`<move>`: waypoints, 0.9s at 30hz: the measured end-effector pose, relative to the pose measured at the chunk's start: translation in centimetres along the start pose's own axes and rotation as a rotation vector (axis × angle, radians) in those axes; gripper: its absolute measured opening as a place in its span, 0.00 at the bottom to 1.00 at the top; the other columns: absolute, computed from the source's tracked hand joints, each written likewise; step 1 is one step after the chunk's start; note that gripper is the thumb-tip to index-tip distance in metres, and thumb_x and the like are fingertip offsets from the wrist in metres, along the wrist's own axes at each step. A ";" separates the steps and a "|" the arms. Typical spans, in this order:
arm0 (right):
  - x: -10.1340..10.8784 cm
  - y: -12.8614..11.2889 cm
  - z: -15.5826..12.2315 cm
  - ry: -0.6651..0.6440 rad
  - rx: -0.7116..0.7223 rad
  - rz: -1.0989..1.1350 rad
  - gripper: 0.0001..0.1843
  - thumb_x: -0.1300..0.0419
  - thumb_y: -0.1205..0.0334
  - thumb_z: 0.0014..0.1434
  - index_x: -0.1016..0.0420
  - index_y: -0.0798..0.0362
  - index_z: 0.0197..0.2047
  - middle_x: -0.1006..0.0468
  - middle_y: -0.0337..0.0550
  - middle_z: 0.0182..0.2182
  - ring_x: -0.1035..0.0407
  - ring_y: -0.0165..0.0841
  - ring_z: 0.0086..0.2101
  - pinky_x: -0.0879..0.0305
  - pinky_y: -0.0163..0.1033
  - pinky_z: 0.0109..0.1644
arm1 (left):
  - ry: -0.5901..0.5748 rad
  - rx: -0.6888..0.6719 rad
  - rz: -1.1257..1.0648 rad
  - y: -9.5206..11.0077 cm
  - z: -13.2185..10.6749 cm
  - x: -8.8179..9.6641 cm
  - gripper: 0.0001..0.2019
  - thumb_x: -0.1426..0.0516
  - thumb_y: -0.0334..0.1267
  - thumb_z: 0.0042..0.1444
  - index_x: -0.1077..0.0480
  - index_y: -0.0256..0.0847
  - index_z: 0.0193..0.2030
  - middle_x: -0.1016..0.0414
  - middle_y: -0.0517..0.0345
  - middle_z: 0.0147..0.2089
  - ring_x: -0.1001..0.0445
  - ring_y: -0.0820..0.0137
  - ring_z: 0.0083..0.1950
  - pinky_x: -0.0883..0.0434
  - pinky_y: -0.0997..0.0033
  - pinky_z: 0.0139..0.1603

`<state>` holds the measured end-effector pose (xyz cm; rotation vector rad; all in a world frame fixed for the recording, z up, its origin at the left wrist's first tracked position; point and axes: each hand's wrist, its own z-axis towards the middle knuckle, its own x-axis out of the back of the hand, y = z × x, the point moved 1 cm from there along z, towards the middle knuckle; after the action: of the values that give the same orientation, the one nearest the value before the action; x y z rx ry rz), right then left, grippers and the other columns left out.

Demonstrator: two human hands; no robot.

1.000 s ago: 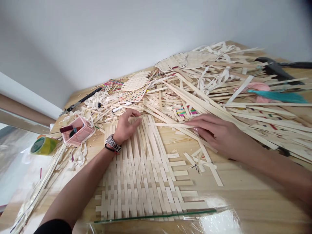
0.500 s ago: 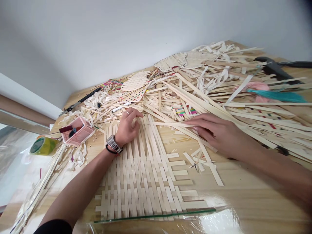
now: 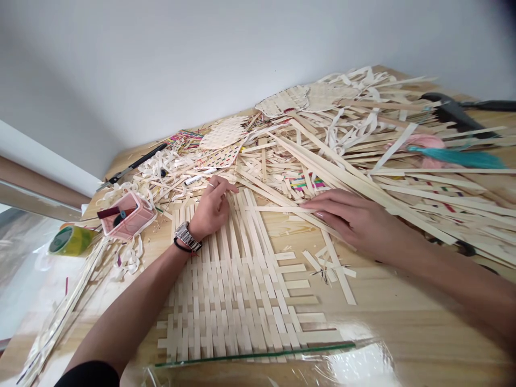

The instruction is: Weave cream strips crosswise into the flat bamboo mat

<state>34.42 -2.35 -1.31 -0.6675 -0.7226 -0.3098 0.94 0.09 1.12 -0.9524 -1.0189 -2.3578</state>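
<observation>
A half-woven mat of pale bamboo strips lies in front of me on the wooden table. My left hand, with a metal watch on its wrist, rests on the mat's far loose ends, its fingers curled round a few upright strips. My right hand lies flat with fingers stretched out, pressing a long thin strip that runs sideways toward the mat. Short cut strip pieces lie just below that hand.
A big heap of loose strips and small woven pieces fills the far side. A pink box, a green tape roll and a cutter knife sit at left. A teal tassel and black tool lie far right.
My left hand's fingers have shifted slightly farther along the loose ends and curled more. My right hand has slid a little toward me and left, with the strip under it.
</observation>
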 end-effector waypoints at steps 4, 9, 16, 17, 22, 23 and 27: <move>0.0 0.1 0.0 0.003 0.042 -0.003 0.17 0.43 0.67 0.73 0.17 0.43 0.58 0.15 0.45 0.48 0.20 0.38 0.47 0.22 0.47 0.53 | -0.036 0.009 -0.034 -0.3 -0.1 0.0 0.22 0.50 0.17 0.57 0.28 0.43 0.51 0.30 0.50 0.48 0.29 0.62 0.51 0.25 0.62 0.46; 0.0 0.0 0.0 0.026 0.022 -0.022 0.18 0.43 0.68 0.73 0.17 0.41 0.58 0.15 0.43 0.47 0.20 0.38 0.47 0.21 0.47 0.53 | -0.035 0.002 -0.056 -0.5 -0.1 -0.1 0.23 0.50 0.17 0.56 0.28 0.44 0.51 0.30 0.51 0.47 0.30 0.63 0.48 0.26 0.62 0.44; 0.0 0.2 -0.1 0.035 -0.004 -0.017 0.19 0.44 0.67 0.74 0.17 0.39 0.58 0.15 0.43 0.48 0.20 0.40 0.49 0.22 0.50 0.57 | -0.046 0.042 -0.069 -0.4 0.0 0.0 0.22 0.49 0.18 0.55 0.28 0.43 0.51 0.29 0.50 0.47 0.30 0.62 0.49 0.25 0.61 0.44; -0.1 0.2 -0.1 0.034 -0.001 -0.012 0.19 0.44 0.67 0.74 0.17 0.39 0.58 0.15 0.43 0.48 0.20 0.40 0.49 0.22 0.50 0.57 | -0.046 0.042 -0.070 -0.3 0.0 0.0 0.21 0.50 0.18 0.55 0.28 0.43 0.50 0.29 0.50 0.47 0.30 0.62 0.49 0.25 0.61 0.43; -0.3 0.2 -0.2 0.014 0.021 0.007 0.19 0.43 0.66 0.74 0.18 0.40 0.60 0.15 0.43 0.48 0.20 0.39 0.48 0.21 0.49 0.53 | -0.052 0.021 -0.025 -0.2 0.0 0.0 0.22 0.51 0.18 0.55 0.29 0.44 0.50 0.29 0.51 0.47 0.30 0.61 0.50 0.25 0.56 0.48; -0.3 0.2 -0.2 0.012 0.024 0.010 0.19 0.43 0.67 0.74 0.18 0.40 0.60 0.15 0.44 0.48 0.20 0.39 0.48 0.22 0.48 0.53 | -0.054 0.013 -0.015 -0.2 0.0 0.1 0.22 0.51 0.18 0.56 0.29 0.44 0.50 0.29 0.51 0.47 0.30 0.61 0.51 0.25 0.55 0.50; -0.2 0.3 -0.2 -0.002 0.036 0.027 0.19 0.43 0.67 0.74 0.17 0.41 0.59 0.15 0.44 0.48 0.21 0.38 0.47 0.22 0.47 0.52 | -0.060 -0.010 -0.011 -0.1 0.1 0.1 0.22 0.51 0.17 0.56 0.29 0.44 0.50 0.29 0.52 0.46 0.30 0.61 0.51 0.26 0.55 0.52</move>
<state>34.49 -2.24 -1.66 -0.6432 -0.7186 -0.2709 0.86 0.20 1.24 -1.0296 -1.0386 -2.3580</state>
